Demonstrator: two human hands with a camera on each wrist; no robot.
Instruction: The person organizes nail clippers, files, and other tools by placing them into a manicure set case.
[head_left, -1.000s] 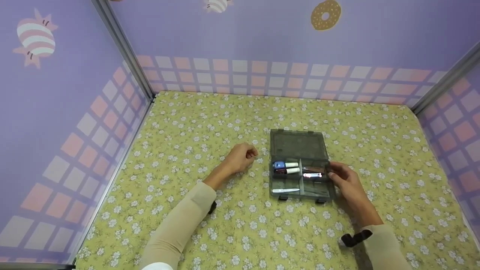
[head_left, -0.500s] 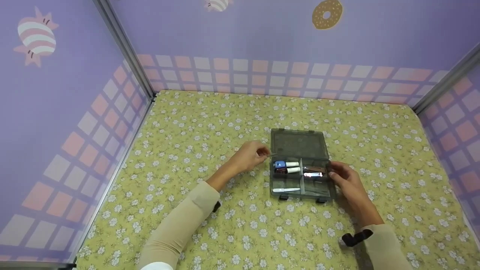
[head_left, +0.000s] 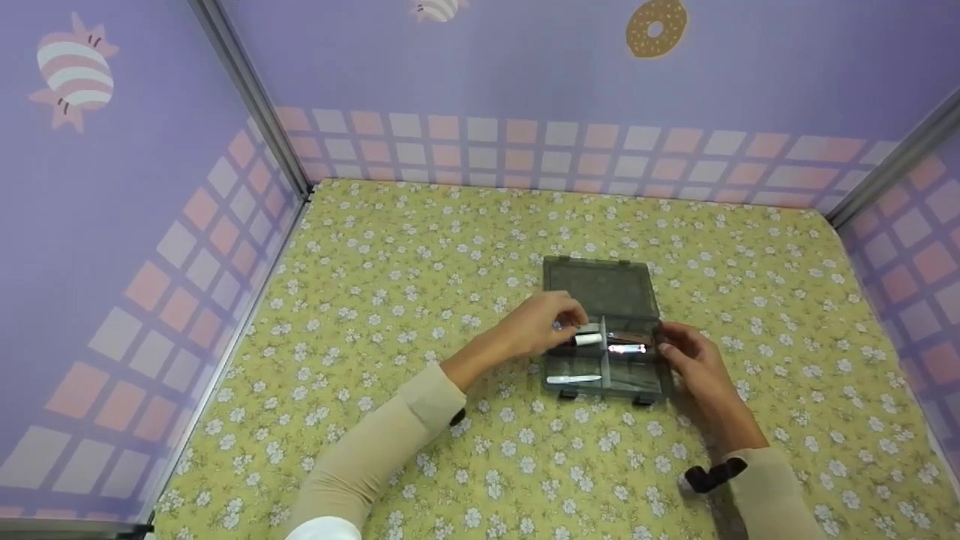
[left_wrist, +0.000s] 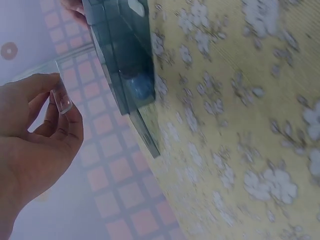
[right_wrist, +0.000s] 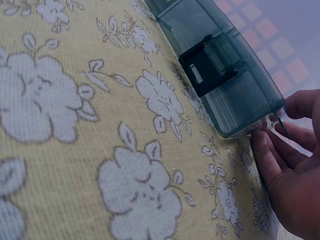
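A dark see-through plastic compartment box lies on the cloth with its lid laid back. My left hand is above its left back compartment and pinches a clear flat plastic piece between thumb and fingers. Beneath that hand, partly hidden, are a blue nail polish bottle and a dark one with a white cap. My right hand holds the box's right side wall, thumb at the rim, fingers curled against the outside.
A shiny nail clipper and a brownish strip occupy the right compartments. A thin silvery-white tool lies in the front left one. Patterned walls border the flowered cloth.
My left hand has moved right, from beside the box to over its left back compartment, carrying the clear piece. The right hand has kept its hold on the box.
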